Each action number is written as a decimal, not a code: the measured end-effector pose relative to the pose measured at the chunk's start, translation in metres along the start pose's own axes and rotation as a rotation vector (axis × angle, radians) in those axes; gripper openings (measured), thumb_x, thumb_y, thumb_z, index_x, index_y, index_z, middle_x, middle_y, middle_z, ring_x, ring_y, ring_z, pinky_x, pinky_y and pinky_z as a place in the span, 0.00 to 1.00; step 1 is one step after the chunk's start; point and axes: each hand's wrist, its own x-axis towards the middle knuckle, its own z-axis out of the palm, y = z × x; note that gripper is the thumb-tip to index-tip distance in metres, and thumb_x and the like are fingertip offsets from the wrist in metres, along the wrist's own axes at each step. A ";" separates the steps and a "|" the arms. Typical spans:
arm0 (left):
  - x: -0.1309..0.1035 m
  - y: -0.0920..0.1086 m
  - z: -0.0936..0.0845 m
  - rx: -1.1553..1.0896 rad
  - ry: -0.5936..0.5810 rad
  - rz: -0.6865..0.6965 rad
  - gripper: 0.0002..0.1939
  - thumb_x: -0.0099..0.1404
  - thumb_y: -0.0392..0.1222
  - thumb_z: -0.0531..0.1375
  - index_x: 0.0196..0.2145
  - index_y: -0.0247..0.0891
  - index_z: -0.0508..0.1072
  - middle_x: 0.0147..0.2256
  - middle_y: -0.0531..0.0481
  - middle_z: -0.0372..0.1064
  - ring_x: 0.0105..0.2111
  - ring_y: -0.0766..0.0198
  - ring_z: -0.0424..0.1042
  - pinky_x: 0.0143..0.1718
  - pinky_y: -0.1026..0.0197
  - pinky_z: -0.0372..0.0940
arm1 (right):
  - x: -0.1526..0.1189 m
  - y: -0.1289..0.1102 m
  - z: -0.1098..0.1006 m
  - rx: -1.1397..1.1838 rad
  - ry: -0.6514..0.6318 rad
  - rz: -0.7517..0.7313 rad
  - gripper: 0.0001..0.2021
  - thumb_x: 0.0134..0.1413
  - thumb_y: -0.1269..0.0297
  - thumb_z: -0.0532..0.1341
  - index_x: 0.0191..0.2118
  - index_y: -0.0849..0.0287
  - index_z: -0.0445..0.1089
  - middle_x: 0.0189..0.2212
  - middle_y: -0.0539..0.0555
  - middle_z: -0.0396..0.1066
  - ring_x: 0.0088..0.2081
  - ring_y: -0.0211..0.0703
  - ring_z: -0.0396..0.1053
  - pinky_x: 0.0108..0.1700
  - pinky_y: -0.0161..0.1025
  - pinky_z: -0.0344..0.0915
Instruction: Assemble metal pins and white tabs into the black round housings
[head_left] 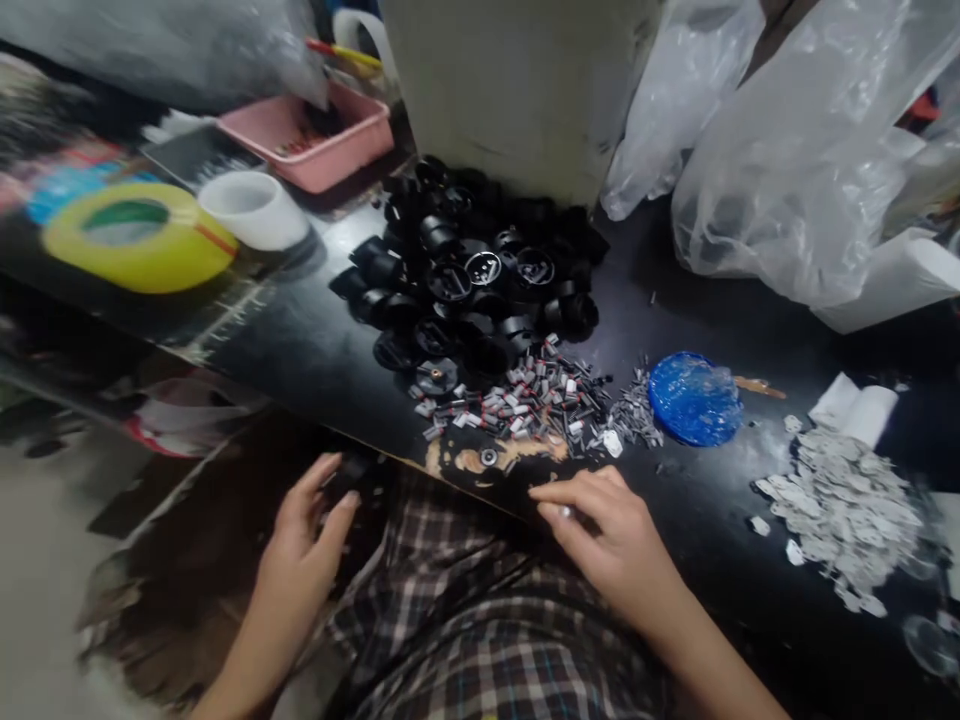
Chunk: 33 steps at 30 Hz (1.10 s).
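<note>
My left hand (307, 535) is beside the table's front edge, its thumb and fingers curved around a dark, blurred black plastic part (361, 468). My right hand (604, 520) is over the front edge, thumb and forefinger pinched on a small silvery metal piece (564, 511), mostly hidden by the fingers. Beyond the hands, many small grey metal pieces with red and white bits (517, 395) lie in a heap. Behind them is a pile of round black plastic housings (450, 280). A small ring (489, 457) rests on the worn wood patch.
To the right are a blue lid-like dish (694, 400) with clear film and a heap of flat whitish pieces (855, 510). Yellow tape (139, 240), a white roll (251, 210) and a pink tray (315, 145) stand left. Plastic bags (795, 170) fill the back right.
</note>
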 end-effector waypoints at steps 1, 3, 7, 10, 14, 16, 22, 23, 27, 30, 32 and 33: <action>0.007 0.001 -0.005 0.079 0.052 0.072 0.26 0.65 0.51 0.58 0.60 0.45 0.65 0.63 0.44 0.61 0.61 0.46 0.62 0.63 0.40 0.55 | 0.002 0.001 0.002 -0.006 -0.011 0.028 0.07 0.61 0.68 0.60 0.41 0.54 0.76 0.31 0.48 0.76 0.32 0.38 0.67 0.38 0.39 0.56; 0.022 0.018 -0.002 0.101 0.055 0.203 0.25 0.66 0.48 0.58 0.59 0.45 0.65 0.61 0.43 0.63 0.59 0.48 0.64 0.62 0.43 0.56 | 0.005 0.000 0.007 -0.005 -0.050 0.033 0.07 0.62 0.68 0.60 0.41 0.53 0.76 0.32 0.48 0.77 0.32 0.38 0.68 0.38 0.39 0.56; 0.057 0.067 0.036 0.139 -0.130 0.459 0.22 0.65 0.45 0.59 0.57 0.45 0.68 0.56 0.42 0.68 0.58 0.49 0.65 0.61 0.46 0.54 | 0.002 -0.002 0.012 -0.029 -0.094 -0.005 0.08 0.62 0.67 0.59 0.41 0.53 0.76 0.32 0.48 0.78 0.32 0.39 0.69 0.38 0.40 0.55; 0.083 0.081 0.059 0.180 -0.157 0.548 0.21 0.63 0.43 0.61 0.54 0.43 0.71 0.57 0.40 0.67 0.60 0.44 0.62 0.61 0.43 0.51 | -0.006 0.001 0.012 -0.066 -0.099 0.071 0.08 0.62 0.68 0.59 0.40 0.52 0.76 0.33 0.48 0.78 0.33 0.40 0.70 0.39 0.41 0.56; 0.090 0.080 0.061 0.131 -0.097 0.542 0.17 0.63 0.42 0.62 0.50 0.43 0.73 0.54 0.40 0.69 0.57 0.45 0.64 0.61 0.43 0.52 | -0.012 0.008 0.014 -0.064 -0.100 0.124 0.08 0.62 0.68 0.59 0.39 0.51 0.76 0.33 0.47 0.78 0.34 0.41 0.70 0.40 0.41 0.57; 0.079 0.083 0.055 0.023 -0.035 0.486 0.17 0.62 0.43 0.63 0.50 0.43 0.72 0.54 0.42 0.69 0.58 0.48 0.64 0.62 0.46 0.52 | -0.010 0.008 0.016 -0.049 -0.109 0.113 0.08 0.61 0.69 0.60 0.39 0.51 0.76 0.33 0.47 0.78 0.34 0.40 0.70 0.39 0.40 0.58; 0.017 0.105 0.051 -0.592 -0.429 0.009 0.17 0.61 0.43 0.65 0.48 0.46 0.71 0.51 0.47 0.73 0.53 0.56 0.71 0.57 0.55 0.64 | 0.009 -0.004 0.013 -0.148 0.023 -0.003 0.21 0.60 0.67 0.61 0.59 0.53 0.64 0.45 0.53 0.76 0.40 0.45 0.71 0.42 0.43 0.62; 0.008 0.106 0.054 -0.623 -0.533 -0.052 0.16 0.60 0.43 0.66 0.47 0.45 0.71 0.49 0.47 0.75 0.52 0.55 0.72 0.55 0.55 0.66 | 0.012 -0.006 0.012 -0.186 0.030 -0.038 0.23 0.60 0.68 0.60 0.61 0.53 0.63 0.47 0.55 0.76 0.44 0.47 0.71 0.44 0.45 0.62; -0.017 0.101 0.067 -0.678 -0.700 -0.155 0.17 0.60 0.44 0.66 0.48 0.46 0.73 0.53 0.46 0.73 0.55 0.53 0.70 0.55 0.55 0.67 | 0.019 -0.004 0.009 -0.127 0.029 0.066 0.17 0.57 0.70 0.61 0.52 0.51 0.69 0.48 0.53 0.76 0.45 0.46 0.72 0.47 0.45 0.64; -0.024 0.092 0.071 -0.672 -0.670 -0.136 0.18 0.60 0.42 0.66 0.49 0.49 0.74 0.53 0.49 0.73 0.56 0.55 0.69 0.57 0.56 0.65 | 0.016 0.001 0.014 0.168 0.031 0.302 0.10 0.57 0.66 0.62 0.46 0.53 0.71 0.38 0.49 0.78 0.30 0.38 0.71 0.35 0.38 0.67; -0.023 0.085 0.071 -0.647 -0.601 -0.161 0.14 0.61 0.43 0.65 0.46 0.48 0.74 0.49 0.49 0.76 0.53 0.57 0.72 0.56 0.57 0.66 | 0.014 0.005 0.019 0.278 0.006 0.387 0.08 0.55 0.63 0.64 0.42 0.54 0.71 0.30 0.47 0.77 0.27 0.37 0.70 0.30 0.35 0.65; -0.022 0.081 0.071 -0.636 -0.564 -0.183 0.13 0.61 0.44 0.65 0.45 0.48 0.75 0.47 0.50 0.76 0.51 0.57 0.73 0.54 0.58 0.67 | 0.014 0.006 0.020 0.275 -0.011 0.391 0.08 0.54 0.62 0.65 0.41 0.55 0.71 0.28 0.46 0.76 0.27 0.38 0.71 0.29 0.35 0.64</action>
